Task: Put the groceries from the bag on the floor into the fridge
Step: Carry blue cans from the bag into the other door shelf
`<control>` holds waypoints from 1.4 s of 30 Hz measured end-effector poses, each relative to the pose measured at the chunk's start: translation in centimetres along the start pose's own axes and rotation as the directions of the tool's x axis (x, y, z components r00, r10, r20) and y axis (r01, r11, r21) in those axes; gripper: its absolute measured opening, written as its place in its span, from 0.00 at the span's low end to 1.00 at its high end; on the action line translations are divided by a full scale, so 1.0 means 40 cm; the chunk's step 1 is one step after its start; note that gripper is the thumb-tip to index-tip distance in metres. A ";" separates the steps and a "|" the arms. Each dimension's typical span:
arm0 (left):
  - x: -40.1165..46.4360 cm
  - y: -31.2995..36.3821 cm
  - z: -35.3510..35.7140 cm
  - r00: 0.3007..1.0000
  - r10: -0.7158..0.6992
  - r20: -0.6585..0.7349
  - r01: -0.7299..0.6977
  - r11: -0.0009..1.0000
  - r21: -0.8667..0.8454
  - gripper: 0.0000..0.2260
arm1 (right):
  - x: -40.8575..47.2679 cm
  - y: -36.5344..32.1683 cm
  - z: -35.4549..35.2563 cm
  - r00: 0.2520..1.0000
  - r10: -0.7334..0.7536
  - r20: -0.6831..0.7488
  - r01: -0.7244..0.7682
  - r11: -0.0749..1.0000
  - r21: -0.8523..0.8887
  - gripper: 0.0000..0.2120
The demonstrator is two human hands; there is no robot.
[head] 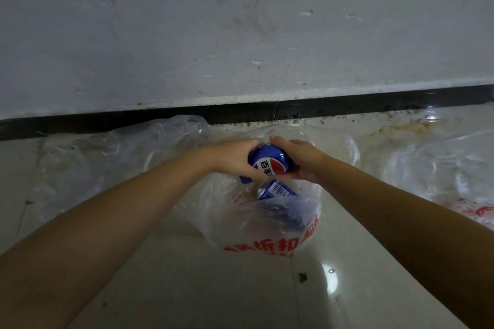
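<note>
Early in the unloading — blue cans only just coming out of the bag, none near a fridge.

Left hand and right hand both wrapped around one blue cola can, fingers closed on its sides, held just above the mouth of the clear plastic bag with red lettering. Beneath it, a second blue can with a barcode, partly inside the bag; further blue showing through the plastic, count impossible to tell. No fridge in view, so carrying and shelving judged entirely ahead. Glossy pale floor tiles with a bright light reflection and a few specks of debris — more loose clear plastic spread on either side. Behind, a black skirting strip under a scuffed white wall. Dim room.
</note>
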State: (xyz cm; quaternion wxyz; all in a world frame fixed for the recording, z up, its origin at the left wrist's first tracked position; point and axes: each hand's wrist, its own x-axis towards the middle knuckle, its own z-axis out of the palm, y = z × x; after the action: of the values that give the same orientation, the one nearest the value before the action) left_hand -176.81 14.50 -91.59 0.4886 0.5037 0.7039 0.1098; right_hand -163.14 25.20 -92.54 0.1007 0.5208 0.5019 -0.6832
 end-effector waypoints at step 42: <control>-0.061 -0.130 0.074 0.890 -0.363 -0.275 0.006 0.614 -0.790 0.20 | 0.040 0.055 0.104 0.909 -0.402 -0.105 0.380 0.907 -0.184 0.34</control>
State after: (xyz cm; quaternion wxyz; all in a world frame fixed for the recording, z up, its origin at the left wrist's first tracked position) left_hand -177.52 9.05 -95.02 0.5062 0.1343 0.7234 0.4499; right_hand -164.92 21.49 -95.33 -0.0329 0.4464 0.6551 -0.6087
